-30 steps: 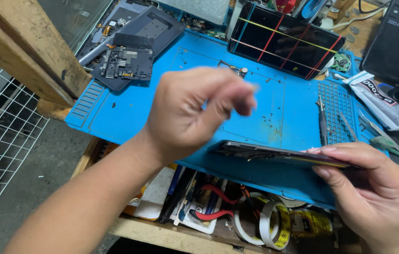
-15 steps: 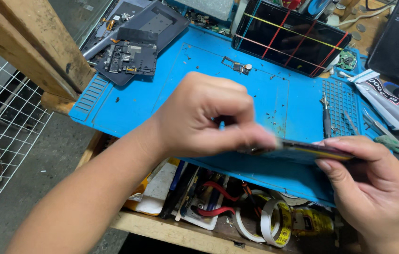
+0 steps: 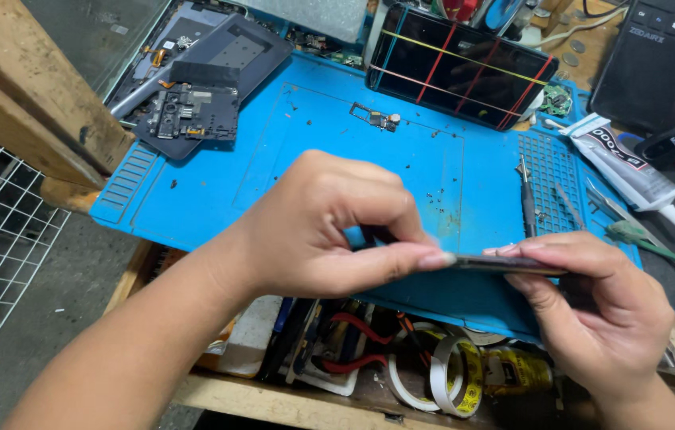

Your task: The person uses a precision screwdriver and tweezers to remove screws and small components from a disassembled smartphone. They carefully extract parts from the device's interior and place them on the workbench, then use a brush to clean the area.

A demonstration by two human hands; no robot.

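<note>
A thin dark phone [image 3: 505, 263] is held edge-on above the front of the blue work mat [image 3: 290, 151]. My right hand [image 3: 600, 310] grips its right end from below and above. My left hand [image 3: 329, 227] pinches its left end, thumb stretched along the near edge and fingers curled over the top. What lies between the left fingers is hidden.
On the mat lie a small metal part [image 3: 377, 118], scattered tiny screws, a screwdriver [image 3: 527, 203] and tweezers [image 3: 572, 207]. A dark screen bound with coloured bands [image 3: 465, 72] and opened phone shells [image 3: 194, 95] stand at the back. A glue tube [image 3: 624, 167] lies right. Tape rolls [image 3: 441, 374] sit below.
My left hand has come down from above the phone and closed onto its left end. The phone has stayed level in my right hand.
</note>
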